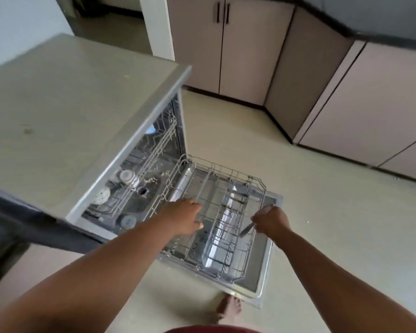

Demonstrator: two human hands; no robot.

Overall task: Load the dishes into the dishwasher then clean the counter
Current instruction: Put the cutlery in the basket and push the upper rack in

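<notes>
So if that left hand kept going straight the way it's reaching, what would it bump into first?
Probably the wire lower rack, pulled out over the open dishwasher door. The left hand already hovers at the rack's near-left edge, fingers pointing across it; whether it touches is unclear.

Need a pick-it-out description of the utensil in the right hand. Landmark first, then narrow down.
Start at the open dishwasher under the grey counter; its lower wire rack is pulled out over the dropped door. The right hand is closed at the rack's right edge, and the utensil is the slim metal handle poking from that fist over the rack. It is the only loose piece of cutlery visible; the left hand holds nothing.
</notes>
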